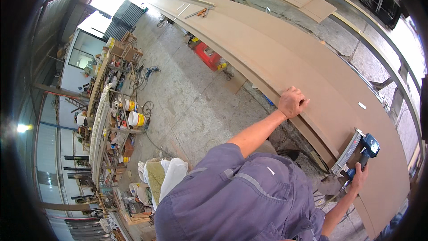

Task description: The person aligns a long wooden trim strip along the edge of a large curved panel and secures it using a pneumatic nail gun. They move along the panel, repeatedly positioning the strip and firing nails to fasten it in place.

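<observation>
A long brown board [267,40] stretches away from me toward the far left, with a narrow strip [322,142] along its near edge. My left hand [292,102] is closed over that strip, its fingers curled; the fingertips are partly hidden. My right hand [359,176] is wrapped round the handle of a blue and black nail gun [369,147] with a long silver magazine. The nail gun lies over the board near its right end, its magazine reaching to the strip. A small white piece [362,105] lies on the board beyond it.
Farther along the board lies an orange-handled square [203,12]. Another board [318,6] rests on metal rails beyond. A red case [207,56] stands on the floor beneath the near edge. At left, a cluttered bench holds tools, with white buckets [136,119] beside it.
</observation>
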### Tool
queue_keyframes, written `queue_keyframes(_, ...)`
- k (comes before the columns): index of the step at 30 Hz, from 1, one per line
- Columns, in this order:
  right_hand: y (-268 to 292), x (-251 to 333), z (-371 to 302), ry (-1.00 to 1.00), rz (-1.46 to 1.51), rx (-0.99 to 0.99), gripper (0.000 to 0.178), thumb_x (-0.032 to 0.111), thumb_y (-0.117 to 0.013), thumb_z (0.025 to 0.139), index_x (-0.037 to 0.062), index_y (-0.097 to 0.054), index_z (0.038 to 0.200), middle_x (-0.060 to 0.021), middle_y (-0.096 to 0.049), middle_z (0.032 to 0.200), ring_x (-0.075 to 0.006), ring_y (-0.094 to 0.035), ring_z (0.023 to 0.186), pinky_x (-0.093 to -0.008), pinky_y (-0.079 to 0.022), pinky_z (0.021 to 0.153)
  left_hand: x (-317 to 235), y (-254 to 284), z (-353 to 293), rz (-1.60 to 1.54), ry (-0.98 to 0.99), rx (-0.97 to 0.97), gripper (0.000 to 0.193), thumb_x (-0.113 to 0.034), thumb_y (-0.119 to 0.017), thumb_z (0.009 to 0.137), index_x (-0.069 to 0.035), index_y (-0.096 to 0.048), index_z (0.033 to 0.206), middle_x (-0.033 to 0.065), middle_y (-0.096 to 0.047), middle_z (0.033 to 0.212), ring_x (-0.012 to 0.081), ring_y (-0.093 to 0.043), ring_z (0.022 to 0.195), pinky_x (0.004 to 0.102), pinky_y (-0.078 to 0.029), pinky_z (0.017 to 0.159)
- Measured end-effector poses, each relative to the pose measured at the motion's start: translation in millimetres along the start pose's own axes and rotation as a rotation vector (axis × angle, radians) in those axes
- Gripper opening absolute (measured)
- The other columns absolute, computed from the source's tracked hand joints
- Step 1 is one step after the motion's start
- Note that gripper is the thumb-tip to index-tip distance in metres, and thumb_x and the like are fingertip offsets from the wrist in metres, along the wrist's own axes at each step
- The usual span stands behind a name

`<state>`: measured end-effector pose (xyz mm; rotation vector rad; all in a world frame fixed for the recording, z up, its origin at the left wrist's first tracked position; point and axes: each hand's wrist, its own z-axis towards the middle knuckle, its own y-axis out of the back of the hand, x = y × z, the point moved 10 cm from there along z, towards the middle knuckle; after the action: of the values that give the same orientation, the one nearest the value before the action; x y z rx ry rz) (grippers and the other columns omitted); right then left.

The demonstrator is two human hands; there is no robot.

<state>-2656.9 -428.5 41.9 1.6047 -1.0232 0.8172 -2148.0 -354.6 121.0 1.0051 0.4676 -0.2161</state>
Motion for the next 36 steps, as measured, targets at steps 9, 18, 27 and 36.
queue_keyframes(9,11,-3,5,0.049,-0.165,-0.047,0.049,0.024,-0.065,0.094,0.0012,-0.061,0.137,-0.0045,-0.065,0.101,-0.015,-0.056,0.086,-0.0324,-0.048,0.077,1,29,-6,-0.221,-0.09,-0.001,0.022,-0.026,-0.069,0.092,-0.007,-0.068,0.082,0.0083,-0.064,0.085,0.0303,-0.06,0.094,0.047,-0.047,0.094)
queue_keyframes(18,36,16,8,0.05,-0.55,-0.257,0.048,0.026,-0.064,0.095,-0.0004,-0.062,0.135,-0.0114,-0.071,0.112,-0.0215,-0.064,0.099,-0.0346,-0.049,0.091,152,47,-209,-0.448,0.313,0.429,0.03,-0.032,-0.064,0.099,-0.004,-0.072,0.104,0.0176,-0.069,0.102,0.0375,-0.063,0.101,0.0461,-0.05,0.093)
queue_keyframes(27,-219,150,-21,0.265,-0.342,-0.129,0.035,0.016,-0.059,0.1,-0.0048,-0.066,0.127,-0.0138,-0.069,0.128,-0.0233,-0.065,0.112,-0.0315,-0.046,0.103,332,41,-631,-0.289,1.272,1.158,0.05,-0.049,-0.063,0.09,-0.008,-0.073,0.117,0.0186,-0.072,0.119,0.0377,-0.065,0.112,0.0484,-0.049,0.098)
queue_keyframes(36,-329,159,-33,0.531,-0.709,-0.163,0.036,0.015,-0.063,0.094,-0.0009,-0.067,0.126,-0.0122,-0.061,0.139,-0.0306,-0.051,0.13,-0.0406,-0.044,0.108,328,61,-617,-0.47,1.378,0.98,0.035,-0.043,-0.063,0.091,-0.014,-0.076,0.104,0.0114,-0.074,0.105,0.0352,-0.066,0.094,0.0471,-0.051,0.086)
